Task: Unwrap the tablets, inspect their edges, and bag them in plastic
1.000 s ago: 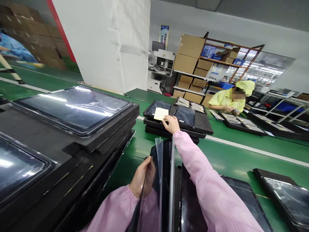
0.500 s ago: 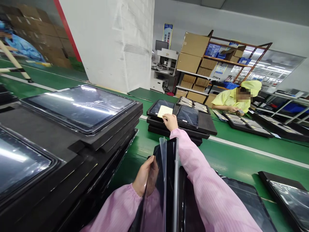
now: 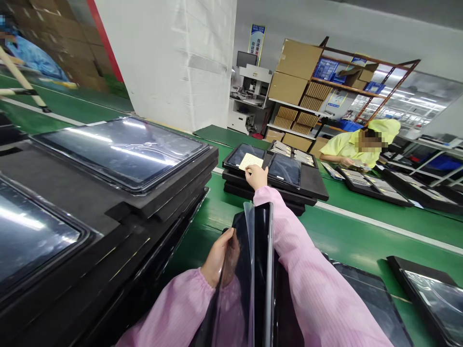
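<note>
My left hand [image 3: 219, 255] is closed on the side of a black tablet [image 3: 263, 250], which stands tilted on edge in front of me. A clear film [image 3: 249, 241] stands partly away from its glossy face, and the hand shows in the shine. Stretched forward, my right hand [image 3: 257, 176] has its fingers bent and pressed onto the corner of a pale yellow sticker sheet [image 3: 251, 161]. Whether a single sticker is between the fingertips is too small to tell. Beneath the sheet is a screen [image 3: 243, 153] in a black foam tray [image 3: 314, 182], with another screen [image 3: 285, 169] beside it.
Stacked foam trays [image 3: 159, 205] with large film-wrapped screens [image 3: 126, 152] stand close on my left. More screens [image 3: 436, 296] lie at lower right on the green bench [image 3: 347, 241]. Across it, a person in yellow [image 3: 347, 144] handles small parts near trays [image 3: 372, 185].
The view has shifted slightly. My right hand stays at the sticker sheet, its fingers a little more bent. My left hand keeps its grip on the tablet.
</note>
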A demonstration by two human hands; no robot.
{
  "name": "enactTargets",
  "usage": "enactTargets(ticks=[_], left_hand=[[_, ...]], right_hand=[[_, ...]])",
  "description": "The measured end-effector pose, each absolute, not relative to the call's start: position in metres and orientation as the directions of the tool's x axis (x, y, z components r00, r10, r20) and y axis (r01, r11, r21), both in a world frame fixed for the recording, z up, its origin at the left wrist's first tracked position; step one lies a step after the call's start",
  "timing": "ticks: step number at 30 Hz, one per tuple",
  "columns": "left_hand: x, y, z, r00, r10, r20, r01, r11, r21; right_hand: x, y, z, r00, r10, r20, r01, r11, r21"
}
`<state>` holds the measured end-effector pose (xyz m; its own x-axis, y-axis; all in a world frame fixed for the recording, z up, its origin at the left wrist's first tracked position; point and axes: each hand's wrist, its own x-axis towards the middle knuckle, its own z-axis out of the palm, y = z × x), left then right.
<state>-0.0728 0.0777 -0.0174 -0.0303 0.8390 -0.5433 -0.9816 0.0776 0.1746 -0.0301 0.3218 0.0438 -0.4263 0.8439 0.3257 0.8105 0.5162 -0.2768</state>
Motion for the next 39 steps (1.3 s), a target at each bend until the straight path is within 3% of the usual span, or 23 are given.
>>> enactTargets(ticks=[7,20,26,30,39], left_hand=[[-0.069,0.076,-0.004,-0.014,0.828,-0.56,-0.982,0.094,0.164],[-0.07,0.081,-0.021,-0.02,0.867,-0.499,-0.985,0.067,0.156],[-0.069,0.082,-0.015,-0.031,0.835,-0.549,-0.987,0.061,0.149],[-0.068,0.08,-0.016,-0.043,0.868,-0.495,-0.975,0.072,0.21],[-0.068,0.079,-0.013,-0.012,0.882,-0.47,-0.971,0.101,0.215]], right_hand=[[-0.04,0.318,0.05,-0.36,0.881,0.307,0.838,0.45,-0.309],[-0.045,0.338,0.044,-0.356,0.892,0.28,0.817,0.442,-0.37],[-0.047,0.341,0.047,-0.309,0.925,0.223,0.831,0.377,-0.409],[-0.049,0.338,0.049,-0.28,0.937,0.211,0.839,0.346,-0.419],[-0.046,0.336,0.044,-0.342,0.906,0.252,0.82,0.418,-0.392]])
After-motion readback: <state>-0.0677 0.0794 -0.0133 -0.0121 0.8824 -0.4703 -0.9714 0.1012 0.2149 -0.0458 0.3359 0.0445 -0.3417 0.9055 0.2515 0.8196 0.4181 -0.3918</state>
